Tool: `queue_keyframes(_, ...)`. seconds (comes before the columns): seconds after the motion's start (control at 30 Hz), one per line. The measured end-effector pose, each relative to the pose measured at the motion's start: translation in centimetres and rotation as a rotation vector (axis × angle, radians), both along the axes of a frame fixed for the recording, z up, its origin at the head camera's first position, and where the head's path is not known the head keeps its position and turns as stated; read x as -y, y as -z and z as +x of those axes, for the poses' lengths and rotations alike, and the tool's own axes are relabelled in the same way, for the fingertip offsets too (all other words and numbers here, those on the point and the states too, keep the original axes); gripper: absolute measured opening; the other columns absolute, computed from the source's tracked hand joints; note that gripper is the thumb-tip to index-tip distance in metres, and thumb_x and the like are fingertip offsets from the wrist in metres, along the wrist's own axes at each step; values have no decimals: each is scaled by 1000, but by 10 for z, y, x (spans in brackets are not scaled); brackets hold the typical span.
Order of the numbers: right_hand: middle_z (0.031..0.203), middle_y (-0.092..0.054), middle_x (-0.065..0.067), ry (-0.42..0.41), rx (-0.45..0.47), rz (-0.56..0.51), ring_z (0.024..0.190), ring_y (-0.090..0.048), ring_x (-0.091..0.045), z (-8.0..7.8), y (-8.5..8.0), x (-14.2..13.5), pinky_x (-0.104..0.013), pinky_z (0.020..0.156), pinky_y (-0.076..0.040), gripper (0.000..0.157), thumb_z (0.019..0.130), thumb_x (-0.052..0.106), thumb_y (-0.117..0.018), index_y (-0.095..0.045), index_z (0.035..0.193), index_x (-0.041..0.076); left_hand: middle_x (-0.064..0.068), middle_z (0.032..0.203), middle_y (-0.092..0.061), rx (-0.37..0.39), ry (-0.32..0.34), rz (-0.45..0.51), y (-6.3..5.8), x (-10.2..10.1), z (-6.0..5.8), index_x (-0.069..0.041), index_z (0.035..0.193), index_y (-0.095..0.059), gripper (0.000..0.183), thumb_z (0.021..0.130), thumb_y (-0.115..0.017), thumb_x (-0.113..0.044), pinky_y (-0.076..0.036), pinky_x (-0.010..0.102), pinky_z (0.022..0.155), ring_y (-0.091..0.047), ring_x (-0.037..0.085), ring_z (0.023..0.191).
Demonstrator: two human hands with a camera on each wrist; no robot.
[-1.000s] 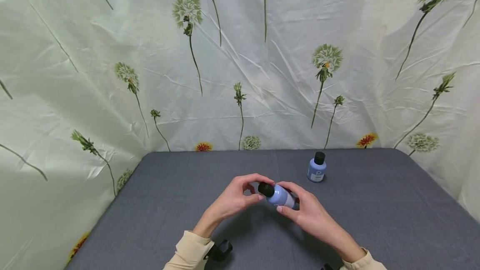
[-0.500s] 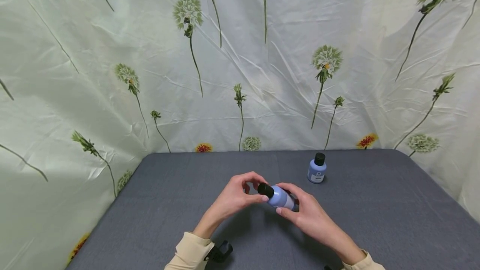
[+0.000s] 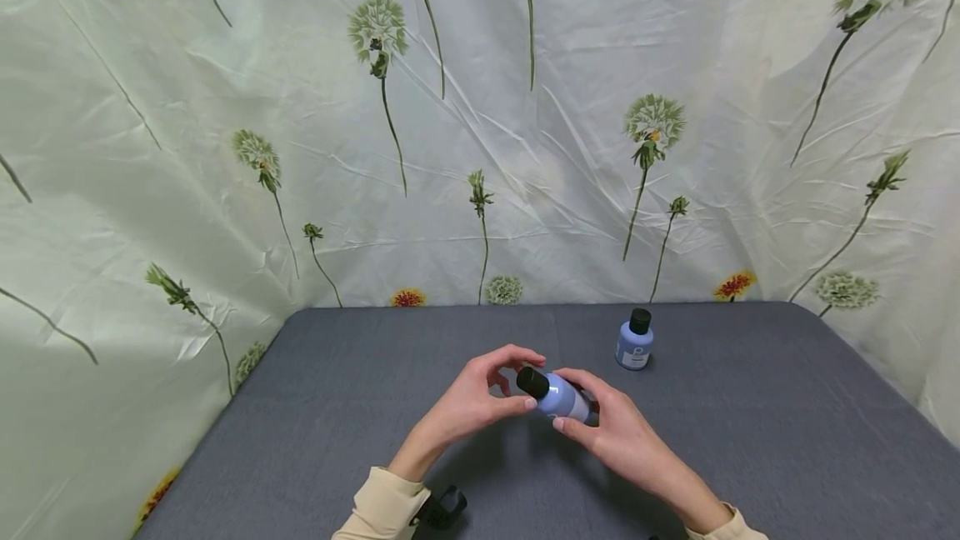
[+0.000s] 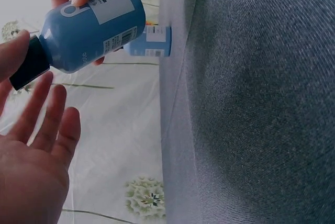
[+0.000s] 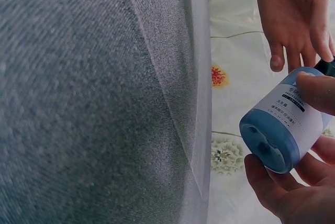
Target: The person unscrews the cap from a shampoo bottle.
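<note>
A blue bottle with a white label is held tilted above the table, its black cap pointing up and left. My right hand grips the bottle's body, thumb on the near side and fingers round the far side. At the cap is my left hand, its thumb against the near side and its index finger reaching over the far side. The left wrist view shows the left thumb on the cap and the other fingers spread below it. The cap is on the bottle.
A second blue bottle with a black cap stands upright toward the back right of the grey cloth-covered table. Behind the table hangs a pale curtain printed with dandelions. A black strap device sits at my left wrist.
My left index finger drew back from the cap half a second ago and now reaches over it again. The left thumb shifts slightly along the cap. The right hand keeps holding the bottle nearly still.
</note>
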State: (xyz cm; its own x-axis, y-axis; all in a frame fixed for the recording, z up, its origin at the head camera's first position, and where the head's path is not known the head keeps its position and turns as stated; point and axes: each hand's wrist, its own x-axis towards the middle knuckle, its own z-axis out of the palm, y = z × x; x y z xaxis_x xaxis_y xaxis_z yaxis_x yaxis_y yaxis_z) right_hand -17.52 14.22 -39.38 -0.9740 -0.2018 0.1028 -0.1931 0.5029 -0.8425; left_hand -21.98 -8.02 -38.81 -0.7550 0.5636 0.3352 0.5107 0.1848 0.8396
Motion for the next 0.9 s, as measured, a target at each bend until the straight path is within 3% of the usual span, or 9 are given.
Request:
queue_keyframes(0.23, 128, -59, -6, -32, -24, -11, 111, -56, -23, -1, 1, -3, -50, 90, -48, 52, 85, 17, -79, -58, 132, 15, -3, 132, -59, -33, 98, 50, 2, 1, -2, -14, 127, -65, 37, 91, -69, -6, -46, 37, 77, -53, 17, 118)
queue_keyframes(0.33, 128, -59, -6, -47, -31, -16, 111, -56, -23, -1, 2, -5, -49, 89, -48, 52, 85, 19, -79, -57, 133, 15, -5, 127, -61, -49, 113, 41, 2, 2, -2, -15, 125, -66, 36, 91, -66, -3, -46, 33, 75, -54, 17, 115)
queue_keyframes(0.4, 127, -59, -6, -45, -33, -14, 110, -56, -22, -1, 2, -5, -48, 89, -47, 52, 85, 19, -79, -57, 133, 16, -1, 123, -63, -49, 113, 36, -5, 1, 3, -13, 123, -67, 35, 91, -64, 1, -45, 31, 73, -56, 16, 109)
queue_keyframes(0.57, 126, -60, -4, -22, -11, -11, 108, -57, -22, -1, 2, -3, -49, 89, -48, 51, 84, 18, -79, -58, 131, 18, 3, 118, -65, -14, 68, 21, -13, 1, 9, -9, 123, -67, 35, 90, -65, 3, -42, 29, 69, -55, 23, 97)
queue_keyframes(0.67, 126, -60, -5, -23, -10, -14, 107, -57, -22, -1, 2, -3, -49, 89, -48, 51, 84, 18, -79, -58, 131, 17, -3, 112, -66, 9, 20, 7, -2, 1, 2, -17, 122, -68, 34, 90, -70, -6, -41, 28, 68, -55, 29, 94)
queue_keyframes(0.9, 125, -60, -4, -24, -15, -3, 106, -56, -21, 0, 4, -2, -48, 89, -47, 52, 84, 15, -79, -58, 131, 18, -4, 91, -61, 27, -58, 7, 0, -1, 0, -21, 110, -69, 26, 86, -79, -22, -42, 26, 63, -54, 18, 78)
